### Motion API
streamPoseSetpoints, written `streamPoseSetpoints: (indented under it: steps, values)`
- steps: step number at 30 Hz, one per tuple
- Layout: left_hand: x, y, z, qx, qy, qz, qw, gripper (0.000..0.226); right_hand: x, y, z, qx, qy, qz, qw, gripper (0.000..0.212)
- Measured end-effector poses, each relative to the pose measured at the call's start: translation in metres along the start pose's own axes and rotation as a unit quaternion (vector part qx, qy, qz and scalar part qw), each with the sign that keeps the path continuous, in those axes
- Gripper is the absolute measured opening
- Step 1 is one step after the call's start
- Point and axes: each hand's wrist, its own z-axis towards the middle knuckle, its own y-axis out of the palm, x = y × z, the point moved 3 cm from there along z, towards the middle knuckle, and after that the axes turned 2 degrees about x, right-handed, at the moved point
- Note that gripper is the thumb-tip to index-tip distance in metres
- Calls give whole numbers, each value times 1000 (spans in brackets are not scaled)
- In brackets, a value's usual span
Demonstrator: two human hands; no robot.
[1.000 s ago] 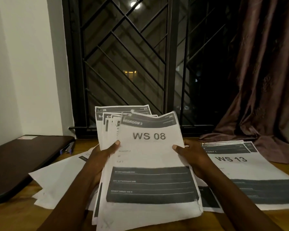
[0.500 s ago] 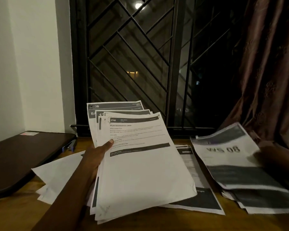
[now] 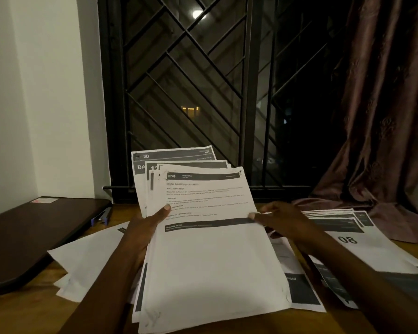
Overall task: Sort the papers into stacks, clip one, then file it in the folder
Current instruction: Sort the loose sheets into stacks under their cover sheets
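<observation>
The room is dim and warm-toned. A round lamp reflection [image 3: 197, 14] glares high in the window [image 3: 179, 92], whose glass is otherwise black — only a small yellow light [image 3: 190, 109] shows far outside. The wall [image 3: 46, 92] on the left catches the most light; the curtain [image 3: 384, 104] on the right sinks into shadow. The papers [image 3: 210, 249] are the brightest thing, their small print soft and mostly unreadable. The right hand [image 3: 282, 220] is slightly smeared at its fingertips. Near the edges the wide lens bows straight lines, and the table [image 3: 22, 314] lies in murk.
</observation>
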Motion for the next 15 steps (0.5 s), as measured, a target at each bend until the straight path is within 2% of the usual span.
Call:
streamPoseSetpoints:
  steps: [5,7,9,11,12,13,15]
  values:
    - [5,0,-3,-22,13,-10,1000,51,-5,15,15,52,17,41,998,12]
    - [5,-3,0,-19,5,-18,1000,56,-2,11,18,74,21,68,995,13]
    - [7,-11,4,-10,6,-19,1000,61,8,0,25,135,10,40,990,22]
    - [13,-18,5,-8,13,-2,1000,47,23,-16,35,214,17,25,976,27]
    - [16,-23,6,0,12,8,1000,41,31,-24,38,251,26,17,968,23]
    - [20,-31,8,27,16,14,999,39,37,-29,39,278,37,-27,959,16]
    - [24,-54,15,67,12,13,998,46,43,-33,38,304,42,-130,943,18]
